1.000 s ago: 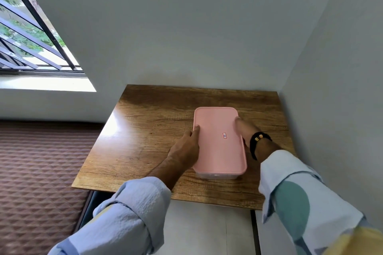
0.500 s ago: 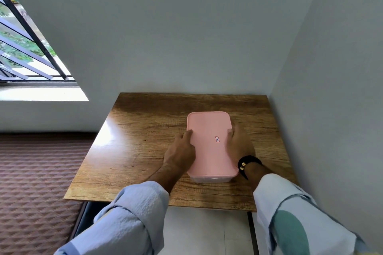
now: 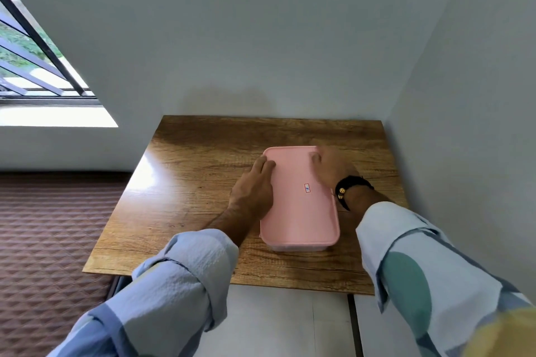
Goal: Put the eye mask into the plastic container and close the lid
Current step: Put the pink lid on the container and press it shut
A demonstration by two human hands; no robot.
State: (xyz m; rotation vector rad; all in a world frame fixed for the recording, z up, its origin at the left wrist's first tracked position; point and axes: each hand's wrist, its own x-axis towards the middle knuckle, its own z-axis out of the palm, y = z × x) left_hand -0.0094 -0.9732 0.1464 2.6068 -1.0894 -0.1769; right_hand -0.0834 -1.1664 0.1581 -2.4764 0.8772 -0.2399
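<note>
A plastic container with a clear base stands on the wooden table, right of the middle. Its pink lid, marked by a small sticker, lies flat on top and covers the inside, so no eye mask is visible. My left hand lies along the lid's left edge, fingers together and reaching its far left corner. My right hand, with a black band at the wrist, is curled over the lid's far right corner.
The table sits in a corner, with walls close behind it and on the right. A brown quilted surface lies lower on the left, under a barred window. White floor shows below the table's near edge.
Both hands have slid along the lid's long edges, away from me, from the middle to the far corners. The container has stayed in place; the camera has shifted.
</note>
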